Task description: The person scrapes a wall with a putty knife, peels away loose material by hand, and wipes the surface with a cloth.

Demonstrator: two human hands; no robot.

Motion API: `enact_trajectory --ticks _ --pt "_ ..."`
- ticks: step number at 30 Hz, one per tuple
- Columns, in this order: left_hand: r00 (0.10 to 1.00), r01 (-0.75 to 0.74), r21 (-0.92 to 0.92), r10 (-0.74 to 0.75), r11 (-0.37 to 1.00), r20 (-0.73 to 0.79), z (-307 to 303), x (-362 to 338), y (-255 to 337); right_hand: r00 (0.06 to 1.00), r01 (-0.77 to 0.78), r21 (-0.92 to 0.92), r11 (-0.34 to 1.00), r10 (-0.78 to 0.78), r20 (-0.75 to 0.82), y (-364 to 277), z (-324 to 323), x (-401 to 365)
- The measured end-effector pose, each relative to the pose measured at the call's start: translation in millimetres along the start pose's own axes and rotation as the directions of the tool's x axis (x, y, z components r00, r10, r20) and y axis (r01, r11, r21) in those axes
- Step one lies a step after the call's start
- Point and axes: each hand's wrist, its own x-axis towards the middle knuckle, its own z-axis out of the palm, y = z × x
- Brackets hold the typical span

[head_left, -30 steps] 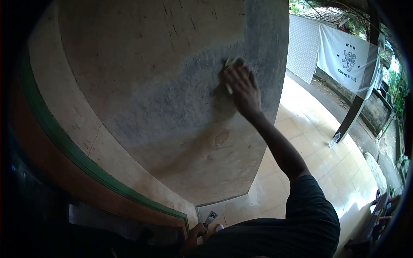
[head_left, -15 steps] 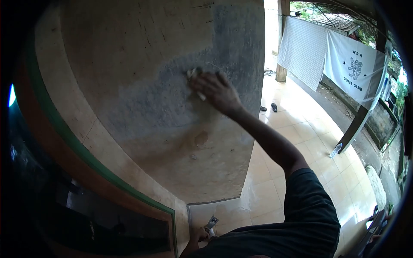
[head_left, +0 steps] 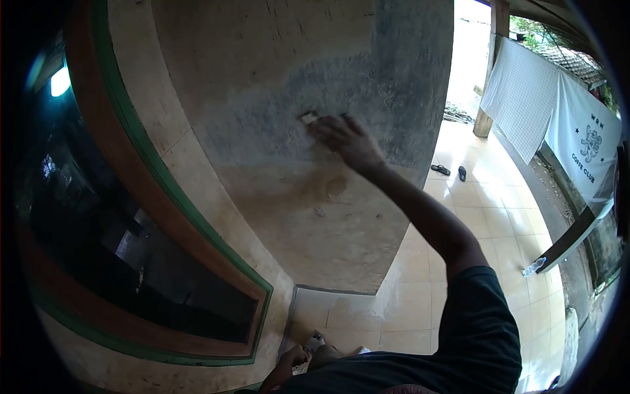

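Note:
My right hand [head_left: 342,139] presses a small folded pale piece of sandpaper [head_left: 308,117] against the wall [head_left: 289,243]. Its fingers lie over the sheet, covering most of it. Around the hand the wall has a dark grey patch [head_left: 403,85], with bare beige plaster above and below. Low down, close to my body, my left hand [head_left: 296,356] is closed around a scraper [head_left: 317,338] whose metal blade points up. The scraper's handle is mostly hidden in the fingers.
A green and brown framed dark window [head_left: 177,299] is on the left. Tiled floor [head_left: 485,226] runs along the right, with sandals [head_left: 441,169] and a plastic bottle [head_left: 534,266] beside a wooden post [head_left: 569,238]. A white banner [head_left: 584,131] hangs beyond.
My view has swung left, so more of the window shows. My right hand has slid lower and slightly left across the wall with the sandpaper. The scraper stays in my left hand.

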Motion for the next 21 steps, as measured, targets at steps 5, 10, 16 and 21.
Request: enact_trajectory --ticks 5,10,16,21 --pt "0.997 -0.025 -0.085 0.031 0.996 0.064 -8.8 -4.3 -9.1 0.895 -0.372 0.133 0.919 0.393 -0.211 116.4 -58.5 -2.2" --pt "0.998 -0.021 -0.011 0.022 1.000 0.055 -53.2 -5.3 17.0 0.587 -0.624 0.317 0.714 0.696 -0.413 118.2 -64.7 73.5" --pt "0.987 -0.069 0.104 0.053 0.992 0.151 -55.8 20.2 34.9 0.971 -0.180 0.266 0.947 0.215 -0.106 -15.2 -20.8 63.7" --pt "0.979 -0.113 0.101 0.094 0.988 0.181 -62.5 27.9 33.1 0.998 -0.024 0.196 0.980 0.013 0.055 -6.3 -1.9 3.5"
